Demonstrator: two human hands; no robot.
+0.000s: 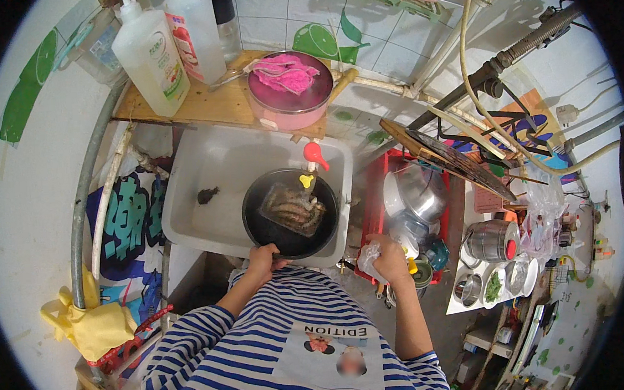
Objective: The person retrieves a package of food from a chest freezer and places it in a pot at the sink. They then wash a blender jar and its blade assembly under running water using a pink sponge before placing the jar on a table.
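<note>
My left hand (263,263) grips the near rim of a round black pan (257,225), with the thumb over the edge. The pan stands inside a light grey sink (197,159), towards its right side. In it lies a clear plastic tray (291,209) with brownish pieces of food that I cannot identify. A tap with a red lever (315,154) and a yellow knob (306,181) hangs over the pan. Right of the sink, my right hand (390,258) holds crumpled clear plastic film (369,260). Its fingers are partly hidden from above.
A wooden shelf (221,110) behind the sink bears pump bottles (151,60) and a pink pot (290,108) with a pink cloth (286,73). On the right, a red crate (369,213) holds metal bowls and dishes. Cutting boards (449,157) lean above it. Yellow gloves (98,329) hang at left.
</note>
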